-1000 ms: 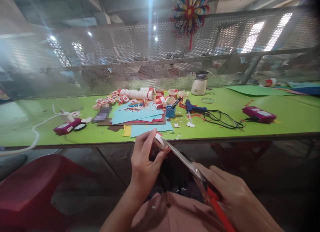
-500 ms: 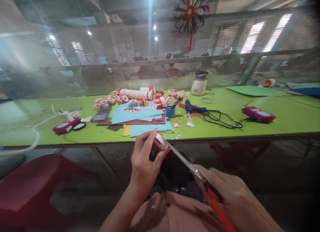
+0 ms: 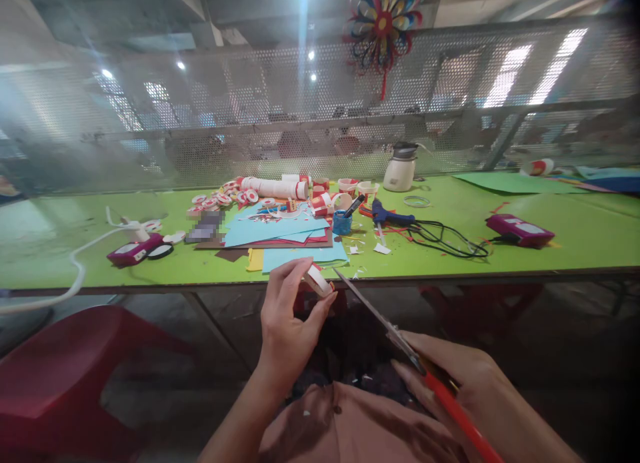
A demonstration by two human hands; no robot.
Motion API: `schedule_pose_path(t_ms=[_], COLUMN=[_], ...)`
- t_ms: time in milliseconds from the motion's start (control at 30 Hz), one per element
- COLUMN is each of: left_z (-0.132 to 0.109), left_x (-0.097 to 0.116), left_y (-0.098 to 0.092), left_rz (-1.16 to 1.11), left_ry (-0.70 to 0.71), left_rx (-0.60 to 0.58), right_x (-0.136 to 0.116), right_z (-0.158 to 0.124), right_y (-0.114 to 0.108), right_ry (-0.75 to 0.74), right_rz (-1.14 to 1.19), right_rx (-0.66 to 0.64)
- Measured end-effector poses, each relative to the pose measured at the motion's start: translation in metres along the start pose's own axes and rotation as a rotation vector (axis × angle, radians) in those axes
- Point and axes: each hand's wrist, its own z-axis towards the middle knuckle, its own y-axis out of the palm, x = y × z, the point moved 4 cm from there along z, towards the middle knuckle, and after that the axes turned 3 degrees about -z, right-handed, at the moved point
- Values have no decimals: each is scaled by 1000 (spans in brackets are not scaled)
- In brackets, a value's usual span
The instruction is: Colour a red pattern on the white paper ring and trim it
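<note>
Between the thumb and fingers of my left hand [image 3: 287,310] is a small white and red paper cup piece [image 3: 319,281], like a ring cut from a cup, held tilted just off the table's front edge. My right hand [image 3: 450,376] grips a pair of scissors [image 3: 373,314] with red handles. Their blades point up and left, and the tip stands a little to the right of the cup piece, apart from it. Part of the handles is hidden by my right fingers.
On the green table [image 3: 440,210] lie blue paper sheets [image 3: 275,230], a stack of paper cups [image 3: 275,187], a blue glue gun [image 3: 393,216] with a black cord, and paper scraps. A white jug [image 3: 400,168] stands behind. A red stool [image 3: 75,370] is at left.
The scissors have drawn away from the cup piece, with my right hand shifting slightly right and down. My left hand still holds the piece in nearly the same place.
</note>
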Motion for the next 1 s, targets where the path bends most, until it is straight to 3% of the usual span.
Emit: schedule_pose_path(t_ms=[300,667,1000], left_z=[5,6,7], left_x=[3,5,0], left_y=[0,3,5], left_rz=[-248,-424,-519], left_ry=[-223,-344,-481], left_rx=[-44,-102,-145], right_x=[23,20,28], right_z=[6,8,11], right_y=[-3,2,9], right_ry=[-29,-68,-44], right_rz=[-7,-17,-23], right_rx=[142,74,88])
